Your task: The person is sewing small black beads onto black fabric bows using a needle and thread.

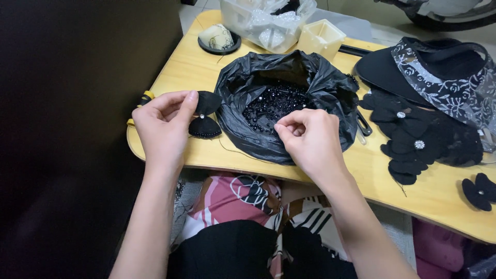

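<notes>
My left hand (164, 124) pinches a small black fabric bow (205, 114) with a bright bead at its middle, held just left of a black plastic bag (330, 88). The bag lies open on a small wooden table (196, 67) and holds several shiny black beads (271, 106). My right hand (310, 138) hovers over the bag's near rim, thumb and forefinger pinched together; whether a needle or bead is between them is too small to tell. A thin thread runs from the bow across the table's near edge.
Several finished black fabric flowers (413, 147) with bright centres lie right of the bag, one more (479, 190) near the right edge. A black visor with lace (444, 72) sits behind them. Clear plastic containers (266, 23), a cream box (321, 37) and a round dish (219, 39) stand at the back.
</notes>
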